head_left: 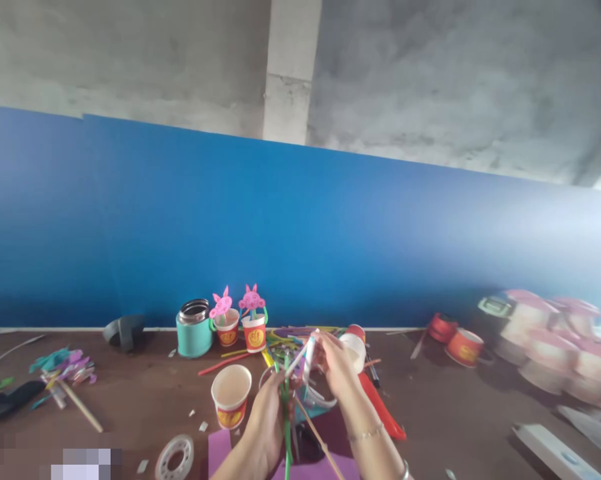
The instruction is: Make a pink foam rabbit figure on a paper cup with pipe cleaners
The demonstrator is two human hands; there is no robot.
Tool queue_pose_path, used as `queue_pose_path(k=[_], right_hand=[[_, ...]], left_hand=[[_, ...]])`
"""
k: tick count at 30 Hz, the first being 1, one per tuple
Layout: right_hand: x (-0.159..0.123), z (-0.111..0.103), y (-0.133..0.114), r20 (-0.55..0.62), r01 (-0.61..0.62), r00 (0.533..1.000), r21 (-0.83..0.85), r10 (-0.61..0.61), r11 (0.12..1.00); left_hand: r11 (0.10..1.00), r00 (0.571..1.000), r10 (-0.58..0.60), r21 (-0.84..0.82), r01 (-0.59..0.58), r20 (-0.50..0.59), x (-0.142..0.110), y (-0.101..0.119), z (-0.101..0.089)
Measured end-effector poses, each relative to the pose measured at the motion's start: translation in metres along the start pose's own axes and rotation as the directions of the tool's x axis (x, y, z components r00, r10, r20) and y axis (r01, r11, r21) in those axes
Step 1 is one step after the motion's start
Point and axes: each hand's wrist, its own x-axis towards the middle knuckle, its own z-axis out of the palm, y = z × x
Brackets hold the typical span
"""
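My left hand (266, 415) is closed around thin green stems (287, 443), perhaps pipe cleaners, that run down toward the front edge. My right hand (334, 360) pinches the upper end of a slim white strip (308, 360) just right of them. Another pale strip slants between the two hands. Below them a thin wooden stick (316, 430) slopes down to the right, and dark-handled scissors (309, 443) lie partly hidden over purple sheets (343, 467). Left of my left hand stands an open paper cup (231, 393).
Two paper cups with pink figures (254, 332) stand at the back beside a turquoise jar (194, 337). A tape roll (175, 459) lies front left. Colored strips (290, 340) are heaped behind my hands. A red packet (380, 408) and stacked pink-topped containers (550, 347) are right.
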Motion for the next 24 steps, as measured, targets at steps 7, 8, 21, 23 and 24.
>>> queue_pose_path(k=[7,8,21,23,24], right_hand=[[-0.011,0.014,0.000,-0.016,0.105,0.994,0.044,-0.104,0.994],[-0.013,0.015,-0.001,-0.029,0.128,0.991,0.035,-0.127,0.991],[-0.040,0.018,-0.019,0.283,0.520,0.854,-0.444,-0.436,0.730],[-0.041,0.020,-0.018,0.317,0.523,0.851,-0.455,-0.418,0.721],[-0.041,0.020,-0.018,0.316,0.522,0.852,-0.451,-0.418,0.724]], left_hand=[[0.956,0.962,0.269,0.108,-0.273,0.048,-0.002,-0.001,-0.005],[0.920,0.929,0.370,0.132,-0.370,0.028,-0.002,-0.002,-0.005],[0.678,0.779,0.606,0.408,-0.611,0.160,-0.005,0.001,-0.005],[0.671,0.787,0.595,0.439,-0.597,0.160,-0.006,0.003,-0.005],[0.682,0.793,0.590,0.432,-0.591,0.154,-0.007,0.004,-0.005]])
